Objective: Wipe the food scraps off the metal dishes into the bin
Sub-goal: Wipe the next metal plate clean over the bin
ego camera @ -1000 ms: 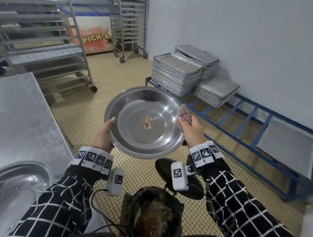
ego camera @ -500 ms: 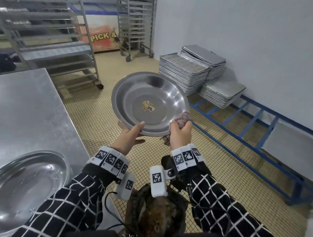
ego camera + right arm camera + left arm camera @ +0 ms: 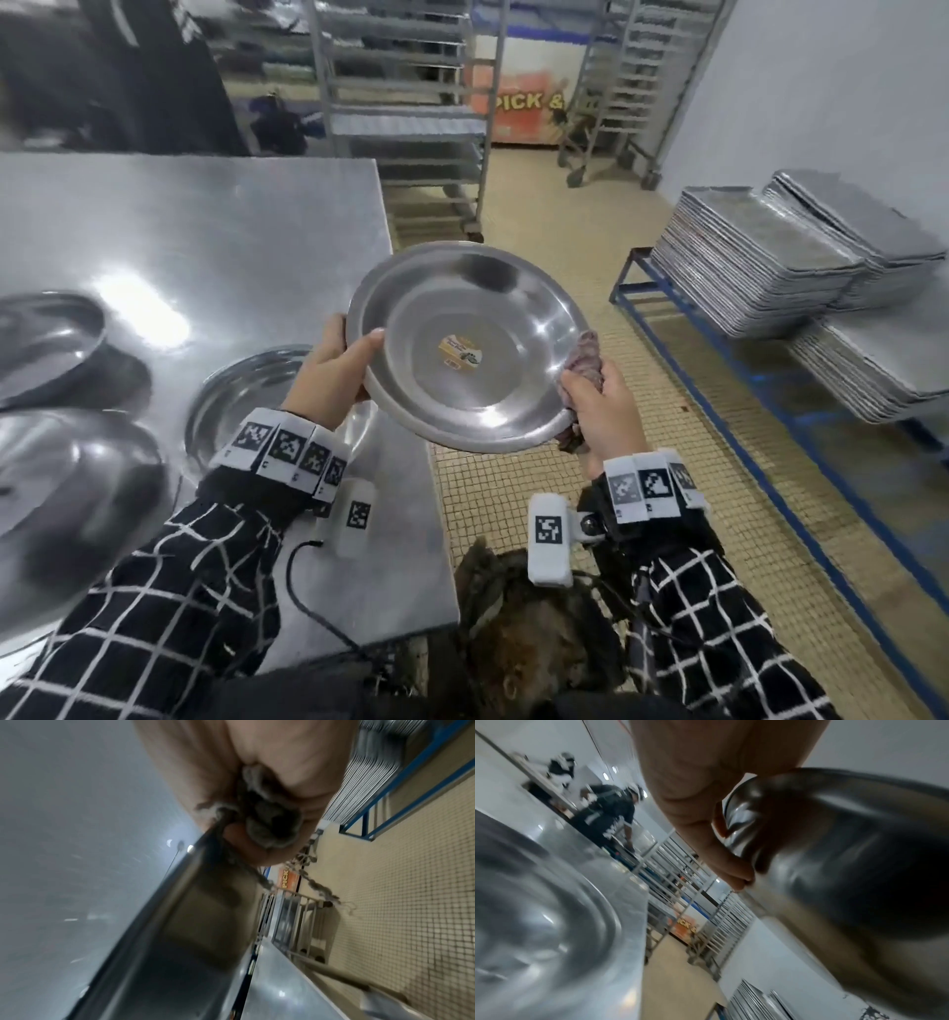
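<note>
A round metal dish (image 3: pixel 462 349) with a small sticker at its centre is held in the air at the steel table's right edge, and its inside looks wiped clean. My left hand (image 3: pixel 334 367) grips its left rim, thumb on the inside; in the left wrist view the fingers (image 3: pixel 731 868) curl under the dish (image 3: pixel 847 862). My right hand (image 3: pixel 601 411) holds a greyish rag (image 3: pixel 583 354) against the right rim; the rag (image 3: pixel 267 829) is bunched in the fist, the dish rim (image 3: pixel 180 912) beside it. A bin (image 3: pixel 524 632) of brown scraps stands below.
Several more metal dishes (image 3: pixel 241 390) lie on the steel table (image 3: pixel 231 231) at left. Stacks of flat trays (image 3: pixel 755 262) sit on a blue frame at right. Wheeled racks (image 3: pixel 411 103) stand behind, and a person in dark clothes (image 3: pixel 608 809) works farther back. The floor is tiled.
The view has swung left, bringing the table and its dishes into sight. Both hands have carried the dish left, from over the floor to the table's edge. Grips are unchanged.
</note>
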